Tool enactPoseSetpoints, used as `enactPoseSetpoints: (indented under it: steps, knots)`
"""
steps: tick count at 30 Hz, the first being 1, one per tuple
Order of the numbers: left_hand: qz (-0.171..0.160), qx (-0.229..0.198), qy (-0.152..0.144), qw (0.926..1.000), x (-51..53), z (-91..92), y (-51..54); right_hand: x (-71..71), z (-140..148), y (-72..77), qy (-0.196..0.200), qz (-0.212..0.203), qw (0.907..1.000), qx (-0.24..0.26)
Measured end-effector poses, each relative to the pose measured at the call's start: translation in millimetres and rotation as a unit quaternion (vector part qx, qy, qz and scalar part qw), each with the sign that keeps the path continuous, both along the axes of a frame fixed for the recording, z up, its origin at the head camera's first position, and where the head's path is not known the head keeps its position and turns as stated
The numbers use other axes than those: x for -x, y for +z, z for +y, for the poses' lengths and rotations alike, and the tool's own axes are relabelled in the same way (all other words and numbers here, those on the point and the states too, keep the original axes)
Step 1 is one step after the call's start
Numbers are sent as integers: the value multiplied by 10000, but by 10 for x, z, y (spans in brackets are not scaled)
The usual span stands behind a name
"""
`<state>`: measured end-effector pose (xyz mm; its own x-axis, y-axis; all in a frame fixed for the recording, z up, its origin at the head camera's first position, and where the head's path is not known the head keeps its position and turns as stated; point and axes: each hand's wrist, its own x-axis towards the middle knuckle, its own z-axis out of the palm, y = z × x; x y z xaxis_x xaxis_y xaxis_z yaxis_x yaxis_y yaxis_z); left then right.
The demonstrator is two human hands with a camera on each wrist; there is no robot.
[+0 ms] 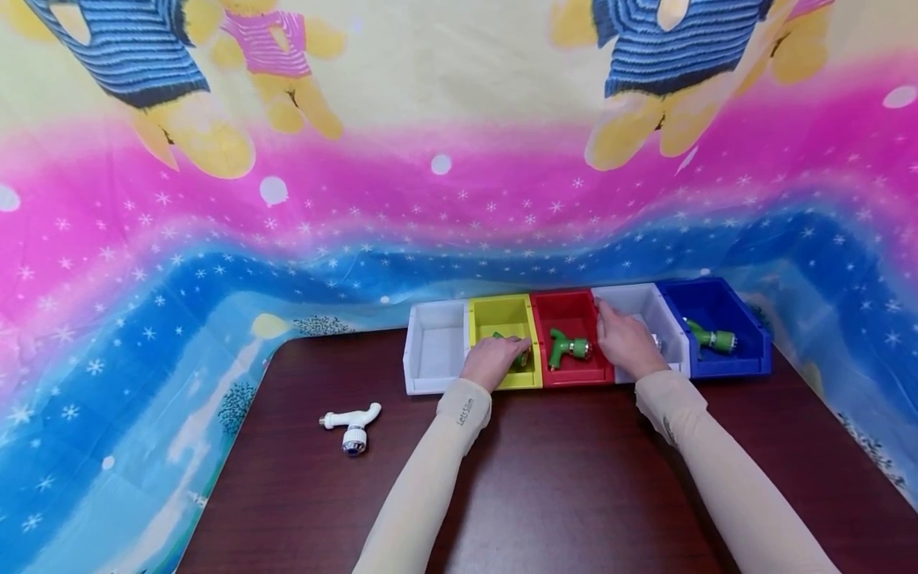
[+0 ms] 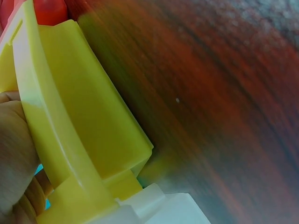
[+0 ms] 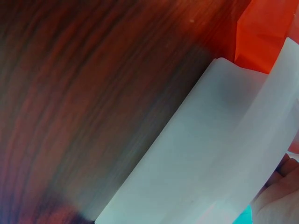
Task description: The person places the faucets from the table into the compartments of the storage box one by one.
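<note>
My left hand (image 1: 495,360) reaches over the front wall of the yellow bin (image 1: 504,304). Its fingers lie over a green tap (image 1: 522,359), and whether they grip it is hidden. In the left wrist view, part of the left hand (image 2: 16,154) shows behind the yellow wall. My right hand (image 1: 631,343) is inside the light grey bin (image 1: 674,351), one finger near the divider beside the red bin (image 1: 566,300). A whitish, shiny part (image 1: 656,341) peeks out beside that hand; its grip is hidden. In the right wrist view, the right hand (image 3: 280,198) is mostly cut off.
Another green tap (image 1: 570,347) lies in the red bin. The blue bin (image 1: 760,351) at the right end holds a green tap (image 1: 713,338). A white bin (image 1: 439,347) forms the left end. On the brown table (image 1: 559,486), a white tap (image 1: 353,425) lies at left. Printed cloth hangs behind.
</note>
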<state>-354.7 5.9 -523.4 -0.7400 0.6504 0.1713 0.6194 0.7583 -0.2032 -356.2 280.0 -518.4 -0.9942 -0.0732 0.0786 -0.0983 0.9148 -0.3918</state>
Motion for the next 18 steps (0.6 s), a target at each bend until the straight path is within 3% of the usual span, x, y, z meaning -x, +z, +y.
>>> enactPoseSetpoints:
  steps: [18]
  knots:
    - [-82,24,18,10000,-23,8,16,-2,3,23,38,15,10000,-18]
